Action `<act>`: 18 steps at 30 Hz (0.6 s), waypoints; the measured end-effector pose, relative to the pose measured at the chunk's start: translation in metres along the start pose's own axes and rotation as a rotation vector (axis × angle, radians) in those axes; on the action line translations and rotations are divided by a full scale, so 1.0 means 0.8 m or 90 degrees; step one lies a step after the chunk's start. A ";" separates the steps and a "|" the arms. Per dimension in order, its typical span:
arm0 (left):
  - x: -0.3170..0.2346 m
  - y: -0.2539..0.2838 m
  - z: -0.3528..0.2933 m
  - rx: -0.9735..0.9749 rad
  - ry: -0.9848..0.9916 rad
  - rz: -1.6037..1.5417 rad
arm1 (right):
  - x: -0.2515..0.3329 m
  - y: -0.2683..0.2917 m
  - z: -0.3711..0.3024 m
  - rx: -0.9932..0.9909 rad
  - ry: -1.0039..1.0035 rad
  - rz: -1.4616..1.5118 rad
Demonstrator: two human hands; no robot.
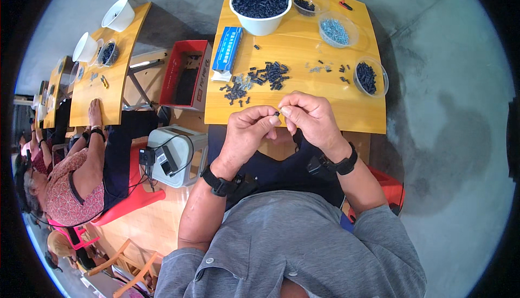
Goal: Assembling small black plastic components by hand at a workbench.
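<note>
Just past the table's near edge, my two hands meet fingertip to fingertip. My left hand is closed in a pinch on a small black plastic piece. Thumb and forefinger of my right hand press together against the same spot; whatever they grip is too small to make out. Beyond them on the wooden table lies a loose pile of short black plastic pieces. Small clear or grey bits are mixed in at its left side. A few more clear bits are scattered to the right.
A white bowl heaped with black pieces stands at the back. Clear tubs hold bluish screw-like parts and black pieces. A blue box lies at left. Leftward are a red crate, a stool and a co-worker.
</note>
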State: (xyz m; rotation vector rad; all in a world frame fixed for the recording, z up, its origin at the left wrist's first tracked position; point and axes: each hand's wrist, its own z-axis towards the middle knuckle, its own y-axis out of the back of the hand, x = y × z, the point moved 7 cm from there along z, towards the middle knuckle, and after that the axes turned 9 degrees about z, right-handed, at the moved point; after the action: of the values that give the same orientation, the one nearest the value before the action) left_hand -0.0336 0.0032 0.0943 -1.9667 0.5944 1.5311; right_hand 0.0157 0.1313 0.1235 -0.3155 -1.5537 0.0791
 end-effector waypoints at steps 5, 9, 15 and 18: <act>-0.003 0.000 -0.003 -0.015 0.007 -0.004 | 0.001 -0.005 0.001 0.020 0.005 -0.040; -0.002 0.000 -0.003 -0.007 0.012 0.000 | 0.004 -0.007 0.002 0.020 0.016 -0.069; -0.002 0.004 -0.002 -0.009 0.012 0.021 | 0.018 -0.014 0.005 0.045 0.084 -0.191; -0.003 0.003 -0.001 -0.004 0.019 0.037 | 0.027 -0.018 0.008 0.067 0.124 -0.273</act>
State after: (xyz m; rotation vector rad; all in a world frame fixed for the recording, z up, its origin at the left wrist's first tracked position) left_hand -0.0352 0.0006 0.0965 -1.9956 0.6654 1.5432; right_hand 0.0074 0.1237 0.1482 0.0948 -1.3879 -0.1997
